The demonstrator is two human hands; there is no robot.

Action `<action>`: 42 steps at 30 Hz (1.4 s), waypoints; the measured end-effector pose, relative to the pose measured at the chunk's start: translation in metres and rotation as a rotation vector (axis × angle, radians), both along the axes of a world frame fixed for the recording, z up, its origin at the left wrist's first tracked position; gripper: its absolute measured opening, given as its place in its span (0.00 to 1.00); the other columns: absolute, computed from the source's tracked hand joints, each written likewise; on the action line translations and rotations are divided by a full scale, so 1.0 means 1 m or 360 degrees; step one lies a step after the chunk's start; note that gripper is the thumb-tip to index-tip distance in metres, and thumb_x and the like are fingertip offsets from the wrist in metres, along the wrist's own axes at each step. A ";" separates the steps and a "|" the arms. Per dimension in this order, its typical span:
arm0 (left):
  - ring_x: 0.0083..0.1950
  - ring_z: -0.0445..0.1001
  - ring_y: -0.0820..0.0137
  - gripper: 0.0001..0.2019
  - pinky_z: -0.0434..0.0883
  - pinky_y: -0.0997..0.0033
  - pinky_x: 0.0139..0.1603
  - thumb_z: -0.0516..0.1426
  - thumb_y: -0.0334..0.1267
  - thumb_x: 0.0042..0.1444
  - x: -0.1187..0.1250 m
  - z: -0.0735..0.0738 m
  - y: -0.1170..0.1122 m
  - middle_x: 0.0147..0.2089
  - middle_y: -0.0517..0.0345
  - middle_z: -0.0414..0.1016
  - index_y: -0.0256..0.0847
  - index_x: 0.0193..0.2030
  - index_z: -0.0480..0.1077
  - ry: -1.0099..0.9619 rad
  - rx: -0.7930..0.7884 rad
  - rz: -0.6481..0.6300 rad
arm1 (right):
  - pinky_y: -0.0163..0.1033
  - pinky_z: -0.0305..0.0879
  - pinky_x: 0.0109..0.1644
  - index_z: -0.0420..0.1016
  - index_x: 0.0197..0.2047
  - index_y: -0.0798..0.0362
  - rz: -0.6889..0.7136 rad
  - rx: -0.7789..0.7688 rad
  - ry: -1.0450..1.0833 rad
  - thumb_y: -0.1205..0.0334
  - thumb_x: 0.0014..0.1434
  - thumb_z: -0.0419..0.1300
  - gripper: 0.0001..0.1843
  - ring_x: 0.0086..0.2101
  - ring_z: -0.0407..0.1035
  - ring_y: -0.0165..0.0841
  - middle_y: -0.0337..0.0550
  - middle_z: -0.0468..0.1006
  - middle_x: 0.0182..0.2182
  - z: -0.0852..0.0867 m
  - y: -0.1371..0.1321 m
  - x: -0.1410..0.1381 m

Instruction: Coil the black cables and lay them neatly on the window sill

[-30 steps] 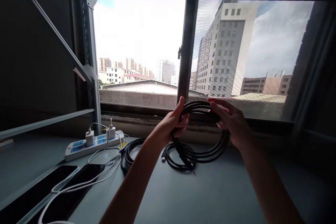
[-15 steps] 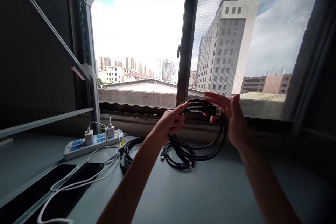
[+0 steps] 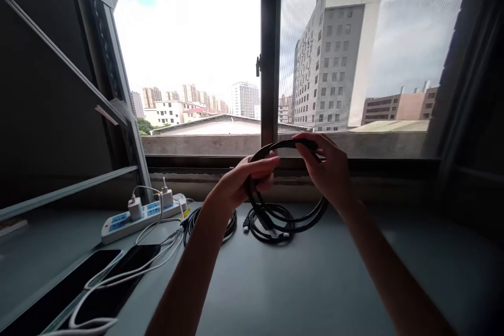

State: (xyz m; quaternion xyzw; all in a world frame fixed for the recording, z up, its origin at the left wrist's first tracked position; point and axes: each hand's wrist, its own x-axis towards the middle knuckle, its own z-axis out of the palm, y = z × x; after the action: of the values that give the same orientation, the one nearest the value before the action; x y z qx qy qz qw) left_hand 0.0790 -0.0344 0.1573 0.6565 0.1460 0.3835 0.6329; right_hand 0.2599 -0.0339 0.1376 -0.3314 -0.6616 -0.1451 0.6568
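Observation:
A black cable (image 3: 304,228) with a block-like HDMI-type plug is held up in a round coil above the desk. My left hand (image 3: 243,181) is closed around the coil's left side, thumb lying across towards the right. At the upper right of the coil, my right hand (image 3: 329,165) pinches the cable between thumb and fingers, which cover the plug. Below and behind the held loop, a smaller coiled black cable (image 3: 271,240) rests on the desk, its plugs showing. Another black cable coil (image 3: 192,223) lies partly behind my left forearm.
At the left stands a white power strip (image 3: 147,213) with chargers plugged in. White charging cables (image 3: 129,271) run over two dark phone-like slabs (image 3: 74,283). The grey desk (image 3: 299,289) reaches a window (image 3: 270,63) at the back. Metal frame bars (image 3: 71,184) are at the left.
My right hand has moved from open fingers beside the plug to a pinch on the coil's upper right. The plug is now covered. The view has shifted slightly.

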 end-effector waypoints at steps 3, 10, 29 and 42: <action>0.27 0.73 0.74 0.10 0.69 0.78 0.30 0.59 0.37 0.51 0.001 -0.003 0.004 0.21 0.66 0.65 0.36 0.37 0.62 0.0358 0.0147 0.0303 | 0.33 0.62 0.35 0.73 0.40 0.53 0.0000 -0.0038 0.0220 0.63 0.59 0.56 0.07 0.36 0.68 0.32 0.41 0.74 0.36 -0.008 0.022 0.008; 0.25 0.74 0.71 0.09 0.71 0.76 0.25 0.46 0.30 0.59 0.012 -0.041 0.051 0.28 0.56 0.72 0.37 0.46 0.54 0.1307 0.0068 0.0746 | 0.31 0.65 0.27 0.73 0.45 0.54 -0.0124 -0.0761 0.0043 0.65 0.57 0.56 0.12 0.29 0.69 0.29 0.43 0.75 0.38 -0.047 0.071 0.030; 0.47 0.70 0.65 0.16 0.70 0.57 0.47 0.53 0.41 0.59 0.029 -0.136 0.097 0.49 0.50 0.68 0.35 0.51 0.64 0.2581 0.0521 0.1138 | 0.47 0.65 0.47 0.70 0.47 0.57 -0.0582 -0.1915 -0.0838 0.65 0.63 0.54 0.10 0.45 0.66 0.37 0.46 0.70 0.45 -0.149 0.102 0.002; 0.46 0.70 0.66 0.12 0.71 0.60 0.44 0.54 0.39 0.58 0.031 -0.134 0.088 0.46 0.51 0.69 0.34 0.46 0.67 0.2587 0.0556 0.1351 | 0.41 0.56 0.51 0.62 0.60 0.52 -0.0586 -0.1601 -0.0782 0.51 0.66 0.46 0.23 0.51 0.59 0.41 0.50 0.67 0.50 -0.160 0.101 -0.003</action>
State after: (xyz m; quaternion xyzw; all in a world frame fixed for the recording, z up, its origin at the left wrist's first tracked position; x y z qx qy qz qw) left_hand 0.1099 0.0540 0.0236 0.7009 0.7120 0.0222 0.0356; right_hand 0.2572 0.0673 -0.0221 -0.6684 -0.7135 0.0023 0.2103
